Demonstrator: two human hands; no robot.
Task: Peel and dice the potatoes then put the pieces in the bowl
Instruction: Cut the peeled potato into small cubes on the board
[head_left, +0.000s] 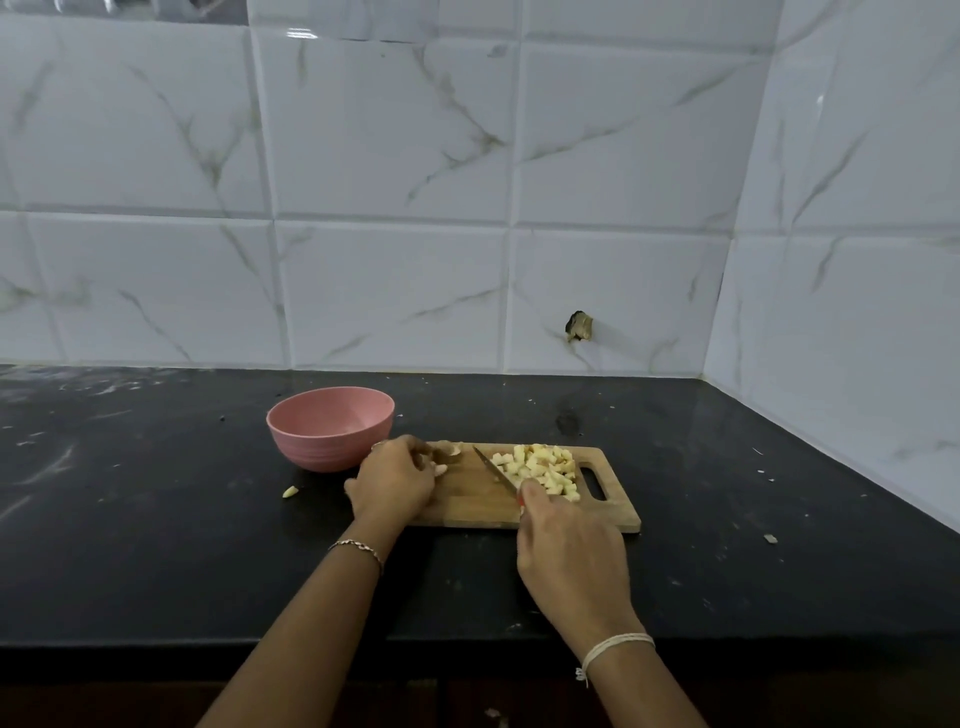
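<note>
**Knife gripped, dice heaped on board**

Your right hand (566, 540) curls tight round the handle of the knife (492, 469), with the blade lying just beside the diced potato (545, 467) piled on the cutting board (467, 501). Your left hand (395, 483) sits at the board's left end, fingers curled toward a brownish potato scrap (448, 451); whether they pinch it, can't tell. The pink bowl (330, 428) stands just beside that hand.
</note>
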